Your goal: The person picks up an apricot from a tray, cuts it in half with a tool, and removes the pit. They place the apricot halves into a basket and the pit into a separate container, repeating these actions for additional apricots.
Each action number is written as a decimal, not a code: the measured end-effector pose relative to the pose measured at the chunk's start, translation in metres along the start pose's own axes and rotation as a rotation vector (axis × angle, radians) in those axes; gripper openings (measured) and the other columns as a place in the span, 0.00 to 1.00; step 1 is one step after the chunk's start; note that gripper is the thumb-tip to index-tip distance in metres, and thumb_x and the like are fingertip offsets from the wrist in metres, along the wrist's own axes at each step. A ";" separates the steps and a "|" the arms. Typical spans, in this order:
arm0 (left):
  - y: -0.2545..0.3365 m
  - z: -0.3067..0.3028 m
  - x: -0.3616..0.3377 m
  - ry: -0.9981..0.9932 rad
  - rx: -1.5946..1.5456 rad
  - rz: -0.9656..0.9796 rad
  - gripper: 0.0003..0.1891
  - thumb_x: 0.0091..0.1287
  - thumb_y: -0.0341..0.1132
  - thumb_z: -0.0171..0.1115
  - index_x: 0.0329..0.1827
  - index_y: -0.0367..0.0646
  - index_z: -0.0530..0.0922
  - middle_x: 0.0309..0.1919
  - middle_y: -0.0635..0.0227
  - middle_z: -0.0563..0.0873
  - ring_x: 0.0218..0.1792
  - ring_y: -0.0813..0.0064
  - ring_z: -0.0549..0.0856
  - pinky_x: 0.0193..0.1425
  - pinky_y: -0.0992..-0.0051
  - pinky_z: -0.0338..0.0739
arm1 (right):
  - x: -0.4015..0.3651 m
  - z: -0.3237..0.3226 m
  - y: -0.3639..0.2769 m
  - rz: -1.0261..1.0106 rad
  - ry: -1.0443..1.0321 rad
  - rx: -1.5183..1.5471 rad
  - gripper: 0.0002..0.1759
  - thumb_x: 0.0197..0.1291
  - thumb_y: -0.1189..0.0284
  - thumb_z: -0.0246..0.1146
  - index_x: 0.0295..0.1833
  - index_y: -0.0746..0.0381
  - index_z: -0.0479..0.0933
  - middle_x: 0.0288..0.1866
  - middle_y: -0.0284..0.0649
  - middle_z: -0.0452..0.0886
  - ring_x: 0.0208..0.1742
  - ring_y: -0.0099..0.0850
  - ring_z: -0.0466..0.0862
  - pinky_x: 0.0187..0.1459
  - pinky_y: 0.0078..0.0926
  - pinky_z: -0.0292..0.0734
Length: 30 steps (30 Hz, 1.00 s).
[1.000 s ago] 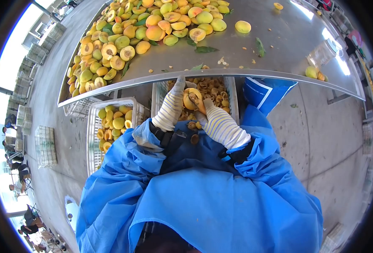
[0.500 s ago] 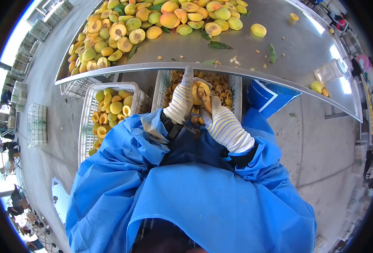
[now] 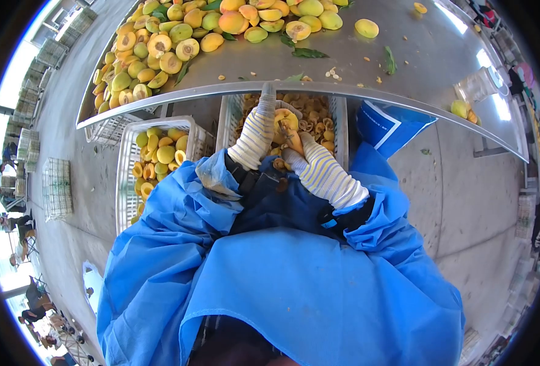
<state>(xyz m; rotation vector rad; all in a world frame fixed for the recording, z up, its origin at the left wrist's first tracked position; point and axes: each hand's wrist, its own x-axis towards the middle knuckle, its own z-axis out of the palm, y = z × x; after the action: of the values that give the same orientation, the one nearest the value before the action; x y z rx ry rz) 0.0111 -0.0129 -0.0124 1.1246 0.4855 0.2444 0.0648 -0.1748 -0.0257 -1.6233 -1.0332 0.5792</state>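
My left hand [image 3: 254,133], in a striped knit glove, is closed around a halved yellow peach [image 3: 287,116], its cut face toward me. My right hand [image 3: 325,171], gloved the same way, grips a small pitting tool [image 3: 293,141] with an orange-brown handle. The tool's tip meets the middle of the peach's cut face; the tip itself is too small to make out. Both hands are over a white crate [image 3: 342,131] of peach scraps, just in front of the table edge.
A steel table [image 3: 251,64] carries a heap of whole and halved peaches [image 3: 184,33], loose leaves and a clear plastic cup [image 3: 474,85]. To the left stands a white crate [image 3: 123,177] of peach halves. A blue bag [image 3: 392,131] hangs by the table edge.
The view has shifted slightly. Both hands stay on the peach, and the tool in my right hand has turned a little against its cut face.
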 end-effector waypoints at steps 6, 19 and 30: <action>-0.014 0.024 -0.009 0.115 -0.010 0.407 0.35 0.68 0.67 0.54 0.51 0.39 0.80 0.41 0.65 0.85 0.41 0.76 0.83 0.49 0.76 0.80 | 0.008 -0.024 -0.038 0.591 -0.126 0.640 0.16 0.69 0.55 0.61 0.45 0.56 0.72 0.22 0.30 0.70 0.15 0.20 0.70 0.15 0.20 0.65; 0.006 -0.004 0.000 -0.032 0.274 0.133 0.28 0.73 0.59 0.54 0.42 0.38 0.84 0.31 0.66 0.85 0.32 0.80 0.82 0.47 0.79 0.79 | 0.002 -0.020 -0.048 0.683 -0.205 0.587 0.18 0.71 0.54 0.58 0.52 0.57 0.72 0.21 0.29 0.69 0.13 0.21 0.69 0.12 0.21 0.63; 0.000 -0.010 0.006 -0.102 0.293 0.099 0.27 0.73 0.57 0.56 0.43 0.37 0.84 0.31 0.71 0.85 0.33 0.83 0.81 0.39 0.80 0.77 | -0.001 -0.019 -0.040 0.603 -0.235 0.352 0.18 0.70 0.52 0.58 0.50 0.55 0.70 0.20 0.29 0.68 0.12 0.21 0.67 0.11 0.22 0.62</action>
<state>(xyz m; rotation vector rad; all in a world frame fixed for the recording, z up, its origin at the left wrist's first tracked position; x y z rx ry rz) 0.0120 -0.0026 -0.0177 1.4423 0.3835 0.2047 0.0659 -0.1836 0.0181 -1.5597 -0.5423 1.3033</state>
